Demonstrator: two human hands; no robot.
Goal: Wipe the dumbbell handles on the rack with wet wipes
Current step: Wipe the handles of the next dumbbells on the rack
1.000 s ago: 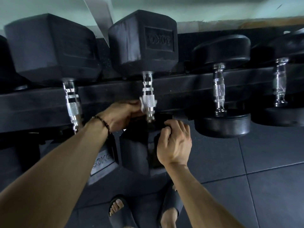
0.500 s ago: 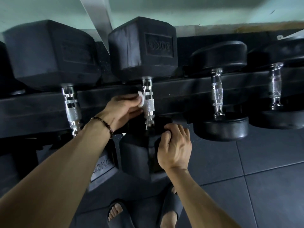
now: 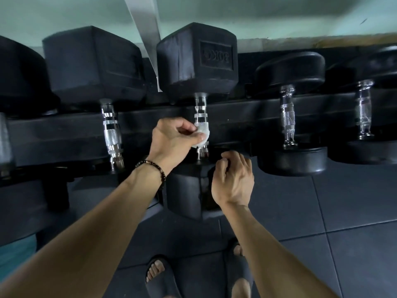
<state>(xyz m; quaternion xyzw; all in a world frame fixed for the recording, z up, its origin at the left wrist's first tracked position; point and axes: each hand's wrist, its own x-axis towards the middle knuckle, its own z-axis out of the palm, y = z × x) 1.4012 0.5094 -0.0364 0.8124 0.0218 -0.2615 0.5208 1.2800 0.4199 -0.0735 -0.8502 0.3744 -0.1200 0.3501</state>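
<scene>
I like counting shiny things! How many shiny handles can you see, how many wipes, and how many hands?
Shiny handles: 4; a fifth may sit at the left edge, too cut off to tell
White wipe: 1
Hands: 2, left hand, right hand
Total: 7

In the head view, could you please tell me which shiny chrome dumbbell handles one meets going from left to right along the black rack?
Bare chrome handle of the left hex dumbbell → chrome handle wrapped in the white wet wipe held by the left hand → chrome handle of the round dumbbell → far-right chrome handle.
</scene>
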